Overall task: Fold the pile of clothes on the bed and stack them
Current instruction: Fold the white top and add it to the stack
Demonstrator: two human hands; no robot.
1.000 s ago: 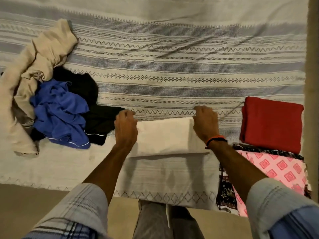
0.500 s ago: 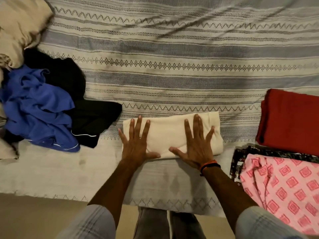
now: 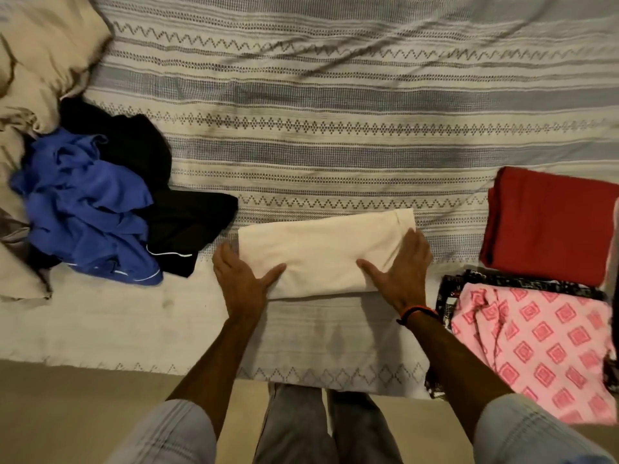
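Observation:
A folded cream cloth lies on the striped bedspread near the bed's front edge. My left hand holds its left end, thumb on top and fingers slipped under the edge. My right hand, with an orange-and-black wristband, holds the right end the same way. At the left sits the unfolded pile: a blue garment, a black garment and a beige one. At the right lie a folded red cloth and a pink patterned cloth.
A dark patterned cloth shows under the pink one. The bedspread's front hem hangs over the bed edge, with beige floor and my legs below. Bare bedspread stretches behind the cream cloth.
My hands pinched the cloth's far corners, then lay flat on top of the folded cloth. Now they have slid outward to its two ends and taken hold there.

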